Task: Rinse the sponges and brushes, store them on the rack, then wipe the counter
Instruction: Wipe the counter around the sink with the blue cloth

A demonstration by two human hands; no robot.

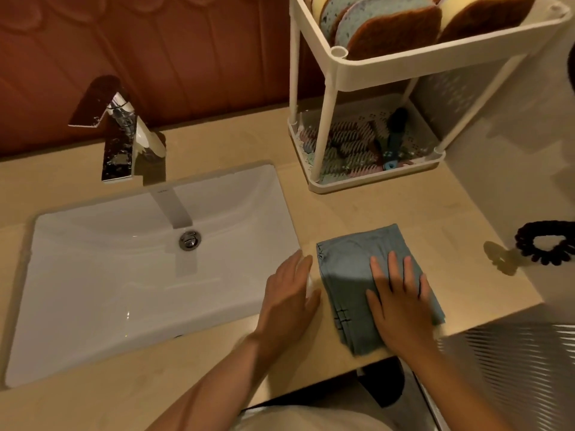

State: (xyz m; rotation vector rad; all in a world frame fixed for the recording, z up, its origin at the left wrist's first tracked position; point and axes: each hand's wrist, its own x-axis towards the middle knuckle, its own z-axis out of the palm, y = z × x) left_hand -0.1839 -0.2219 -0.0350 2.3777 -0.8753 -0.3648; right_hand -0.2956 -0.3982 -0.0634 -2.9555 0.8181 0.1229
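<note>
Sponges (395, 23) cut by top edge

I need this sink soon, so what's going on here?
A person appears to be wiping the beige counter beside the white rectangular sink. The right hand presses flat on a folded blue-grey cloth; the left hand rests open at the sink's edge. Brown-faced sponges stand in the top tray of the white two-tier rack, and brushes lie in its bottom tray.

Cloth (357, 275) lies on counter (404, 209) between sink (93, 275) and rack (339, 73).
</note>
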